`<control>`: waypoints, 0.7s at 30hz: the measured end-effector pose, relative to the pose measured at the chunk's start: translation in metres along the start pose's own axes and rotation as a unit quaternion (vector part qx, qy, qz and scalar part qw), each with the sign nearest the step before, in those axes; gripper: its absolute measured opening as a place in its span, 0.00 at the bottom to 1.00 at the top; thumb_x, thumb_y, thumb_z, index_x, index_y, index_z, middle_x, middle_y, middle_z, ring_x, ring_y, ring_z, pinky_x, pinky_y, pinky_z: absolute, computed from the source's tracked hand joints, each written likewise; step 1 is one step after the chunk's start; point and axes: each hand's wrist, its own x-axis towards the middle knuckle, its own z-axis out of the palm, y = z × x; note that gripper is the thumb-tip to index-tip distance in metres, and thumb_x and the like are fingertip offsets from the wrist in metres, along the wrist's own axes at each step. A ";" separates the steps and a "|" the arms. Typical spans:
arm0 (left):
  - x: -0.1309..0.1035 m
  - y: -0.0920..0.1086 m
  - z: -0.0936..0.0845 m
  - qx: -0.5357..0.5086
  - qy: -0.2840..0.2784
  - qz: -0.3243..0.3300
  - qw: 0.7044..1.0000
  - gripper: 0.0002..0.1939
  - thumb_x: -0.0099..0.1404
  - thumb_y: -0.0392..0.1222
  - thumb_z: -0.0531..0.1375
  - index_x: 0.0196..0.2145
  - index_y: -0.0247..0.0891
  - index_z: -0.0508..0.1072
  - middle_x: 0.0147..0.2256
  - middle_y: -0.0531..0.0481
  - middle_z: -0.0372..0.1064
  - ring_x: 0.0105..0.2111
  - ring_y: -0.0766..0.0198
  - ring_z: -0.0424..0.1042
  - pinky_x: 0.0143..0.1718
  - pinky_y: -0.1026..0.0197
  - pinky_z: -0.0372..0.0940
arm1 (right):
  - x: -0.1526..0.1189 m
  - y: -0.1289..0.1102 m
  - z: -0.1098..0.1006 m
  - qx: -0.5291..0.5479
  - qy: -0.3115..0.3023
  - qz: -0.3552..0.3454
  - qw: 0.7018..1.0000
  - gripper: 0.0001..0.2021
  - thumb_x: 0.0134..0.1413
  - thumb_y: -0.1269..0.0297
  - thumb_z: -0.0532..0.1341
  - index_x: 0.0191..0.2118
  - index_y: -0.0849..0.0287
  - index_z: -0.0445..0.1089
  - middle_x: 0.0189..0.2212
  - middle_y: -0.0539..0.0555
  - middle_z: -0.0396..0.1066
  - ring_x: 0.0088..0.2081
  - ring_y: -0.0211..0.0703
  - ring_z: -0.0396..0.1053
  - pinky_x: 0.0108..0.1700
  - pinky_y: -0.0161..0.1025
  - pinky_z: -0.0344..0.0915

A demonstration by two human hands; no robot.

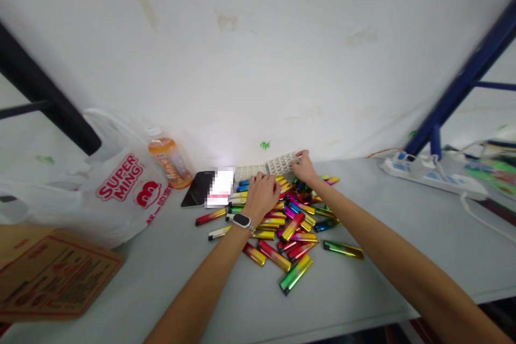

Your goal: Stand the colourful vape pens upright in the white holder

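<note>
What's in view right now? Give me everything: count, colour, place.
Shiny lighter-shaped pieces: many, overlapping, multicoloured metallic; table centre
Gridded flat trays: two, cream; by wall
Flat glossy device: one, black, screen part blurred; left of pieces
Plastic drink bottle: one, orange, white cap; left
Printed plastic bag: one, white-red; left
Cardboard box: one, brown; near left
Long power strip: one, white; right
Metal posts: two, dark left, blue right
Flat tabletop: one, grey; below
Plain wall: one, white; behind
Wristband: one, white-silver; left wrist
Left hand: one; over pieces
Right hand: one; at right tray

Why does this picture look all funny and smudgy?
In the head view, small print on the box is soft; shiny lighters catch glints; blocky squares cover part of the bright screen; posts lean outward, probably from a wide lens.
</note>
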 end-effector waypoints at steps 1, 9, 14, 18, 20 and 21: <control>0.000 0.000 0.000 -0.001 0.002 0.003 1.000 0.13 0.71 0.43 0.47 0.36 0.38 0.70 0.41 0.42 0.73 0.46 0.51 0.64 0.46 0.49 0.56 | -0.002 -0.004 -0.002 -0.029 -0.015 0.012 0.999 0.21 0.53 0.66 0.54 0.53 0.65 0.56 0.41 0.63 0.69 0.41 0.50 0.68 0.44 0.45 0.64; -0.004 -0.001 -0.004 -0.007 0.022 0.025 0.999 0.14 0.72 0.45 0.47 0.39 0.38 0.69 0.43 0.44 0.71 0.46 0.53 0.64 0.48 0.50 0.57 | -0.024 -0.024 -0.015 -0.216 -0.029 -0.017 0.976 0.20 0.61 0.52 0.53 0.51 0.58 0.68 0.51 0.64 0.66 0.54 0.60 0.63 0.55 0.56 0.55; -0.022 0.002 -0.011 -0.049 0.020 0.047 0.997 0.18 0.73 0.48 0.44 0.48 0.38 0.68 0.49 0.44 0.70 0.51 0.56 0.65 0.53 0.51 0.57 | -0.057 -0.023 -0.032 -0.230 -0.020 -0.075 0.970 0.23 0.65 0.49 0.48 0.55 0.57 0.67 0.54 0.62 0.66 0.55 0.57 0.62 0.56 0.54 0.53; -0.032 0.010 -0.008 -0.069 0.015 0.062 0.996 0.21 0.73 0.51 0.44 0.55 0.39 0.65 0.56 0.45 0.66 0.57 0.56 0.61 0.59 0.50 0.54 | -0.084 -0.021 -0.035 -0.244 -0.047 -0.098 0.964 0.25 0.66 0.48 0.46 0.59 0.58 0.63 0.56 0.62 0.66 0.57 0.56 0.61 0.57 0.53 0.51; -0.031 0.013 -0.004 -0.068 0.015 0.056 0.996 0.22 0.73 0.51 0.44 0.56 0.40 0.64 0.57 0.45 0.65 0.57 0.56 0.61 0.60 0.49 0.52 | -0.089 -0.023 -0.031 -0.248 -0.048 -0.096 0.963 0.26 0.66 0.48 0.46 0.61 0.60 0.60 0.56 0.63 0.65 0.58 0.55 0.60 0.58 0.52 0.49; -0.030 0.014 -0.002 -0.066 0.016 0.053 0.996 0.21 0.73 0.51 0.45 0.56 0.40 0.65 0.56 0.44 0.66 0.57 0.56 0.61 0.60 0.49 0.52 | -0.089 -0.024 -0.029 -0.249 -0.047 -0.092 0.963 0.26 0.66 0.48 0.46 0.61 0.60 0.60 0.56 0.64 0.65 0.58 0.55 0.60 0.59 0.51 0.49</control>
